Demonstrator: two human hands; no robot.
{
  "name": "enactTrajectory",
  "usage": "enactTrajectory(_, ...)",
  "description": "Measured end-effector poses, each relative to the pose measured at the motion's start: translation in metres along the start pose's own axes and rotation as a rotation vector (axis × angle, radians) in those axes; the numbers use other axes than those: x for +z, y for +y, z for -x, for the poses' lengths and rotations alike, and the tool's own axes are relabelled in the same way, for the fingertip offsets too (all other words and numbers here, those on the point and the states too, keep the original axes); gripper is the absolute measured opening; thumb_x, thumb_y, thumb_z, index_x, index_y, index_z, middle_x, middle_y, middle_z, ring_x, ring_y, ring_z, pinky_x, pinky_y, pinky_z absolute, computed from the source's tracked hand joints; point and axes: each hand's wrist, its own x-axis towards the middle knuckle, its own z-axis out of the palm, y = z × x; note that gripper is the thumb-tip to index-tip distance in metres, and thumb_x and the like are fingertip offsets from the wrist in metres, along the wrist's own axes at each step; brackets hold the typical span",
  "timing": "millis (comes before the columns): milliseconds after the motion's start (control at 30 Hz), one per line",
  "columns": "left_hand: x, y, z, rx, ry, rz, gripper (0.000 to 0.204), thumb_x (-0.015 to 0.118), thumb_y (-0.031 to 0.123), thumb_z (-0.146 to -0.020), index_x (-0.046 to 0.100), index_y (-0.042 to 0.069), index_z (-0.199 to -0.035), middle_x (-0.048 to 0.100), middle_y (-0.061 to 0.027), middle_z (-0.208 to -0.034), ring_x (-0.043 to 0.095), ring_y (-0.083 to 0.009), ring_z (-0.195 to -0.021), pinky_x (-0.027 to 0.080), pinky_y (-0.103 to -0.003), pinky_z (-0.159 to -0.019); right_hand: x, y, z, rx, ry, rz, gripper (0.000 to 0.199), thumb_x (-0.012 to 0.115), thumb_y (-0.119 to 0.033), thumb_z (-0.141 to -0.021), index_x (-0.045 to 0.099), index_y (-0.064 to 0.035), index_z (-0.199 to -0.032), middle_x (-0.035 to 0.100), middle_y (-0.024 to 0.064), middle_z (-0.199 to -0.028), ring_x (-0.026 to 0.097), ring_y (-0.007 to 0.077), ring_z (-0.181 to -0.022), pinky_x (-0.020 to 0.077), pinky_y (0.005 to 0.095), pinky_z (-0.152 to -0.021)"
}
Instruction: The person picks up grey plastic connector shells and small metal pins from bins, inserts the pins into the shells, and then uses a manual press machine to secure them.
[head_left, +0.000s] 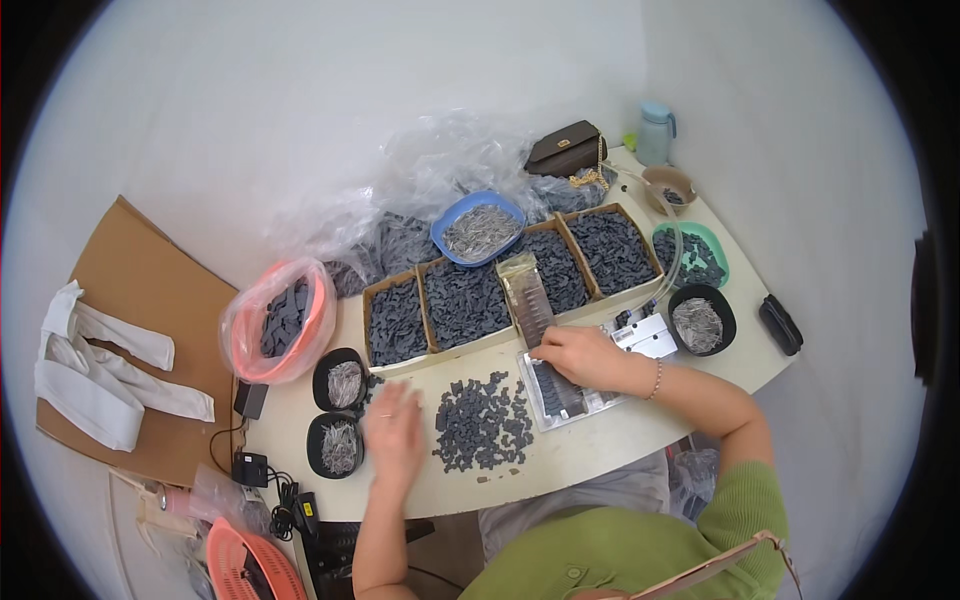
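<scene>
My right hand (pixel 582 358) lies over a long, narrow see-through plastic strip (pixel 530 300) with dark rows in it. Its fingers are curled and closed; what sits between the fingertips is hidden. Beneath the hand, a silvery metal fixture (pixel 550 420) holds a row of dark pieces. My left hand (pixel 395 430), smeared by motion, is over the table beside two black bowls of thin metal pins, the upper bowl (pixel 340 380) and the lower bowl (pixel 335 445). Between my hands spreads a loose pile of small dark grey plastic pieces (pixel 483 420).
Cardboard trays (pixel 432 352) full of dark grey pieces line the back, with a blue basin (pixel 478 228) of pins on top. A pink basket (pixel 278 322) stands left. At right are a black bowl (pixel 702 320), a green basin (pixel 690 253) and a black case (pixel 780 325).
</scene>
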Motion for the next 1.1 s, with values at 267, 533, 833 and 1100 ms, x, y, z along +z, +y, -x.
enactTrajectory(267, -0.056, -0.101, 0.061, -0.494, -0.117, -0.141, 0.016, 0.064, 0.000, -0.077, 0.067, -0.001, -0.093, 0.063, -0.0168, -0.091, 0.060, -0.0335, -0.088, 0.047, -0.041, -0.078, 0.006, 0.001, -0.003, 0.086, -0.004, -0.117, 0.013, 0.062, -0.011, -0.082, 0.063, -0.0060, -0.094, 0.057, 0.0080, -0.086, 0.061, 0.0273, -0.078, 0.0515, 0.0376, -0.068)
enactTrajectory(533, -0.060, -0.114, 0.059, -0.694, -0.288, -0.084, 0.007, 0.067, 0.001, -0.073, 0.062, -0.001, -0.077, 0.061, -0.0183, -0.079, 0.060, -0.0342, -0.076, 0.047, -0.042, -0.070, 0.016, 0.001, 0.001, -0.183, 0.022, 0.310, 0.020, 0.057, -0.011, -0.074, 0.061, -0.0022, -0.091, 0.054, 0.0068, -0.082, 0.057, 0.0227, -0.081, 0.0493, 0.0336, -0.069)
enactTrajectory(833, -0.062, -0.116, 0.060, -0.524, -0.181, -0.332, 0.005, 0.060, 0.000, -0.078, 0.056, 0.000, -0.079, 0.058, -0.0177, -0.080, 0.056, -0.0385, -0.075, 0.045, -0.047, -0.068, 0.015, -0.029, 0.008, -0.234, -0.077, 0.735, 0.014, 0.057, -0.015, -0.072, 0.064, -0.0027, -0.076, 0.051, 0.0041, -0.079, 0.048, 0.0200, -0.078, 0.0383, 0.0297, -0.066)
enactTrajectory(1100, -0.014, -0.022, 0.024, -0.372, -0.072, 0.218, 0.007, 0.067, 0.000, -0.076, 0.061, 0.003, -0.079, 0.058, -0.0113, -0.076, 0.058, -0.0273, -0.072, 0.046, -0.036, -0.064, -0.016, -0.021, 0.014, -0.025, 0.168, 0.392, 0.014, 0.058, -0.010, -0.073, 0.062, -0.0027, -0.084, 0.057, 0.0080, -0.080, 0.058, 0.0243, -0.083, 0.0482, 0.0364, -0.070)
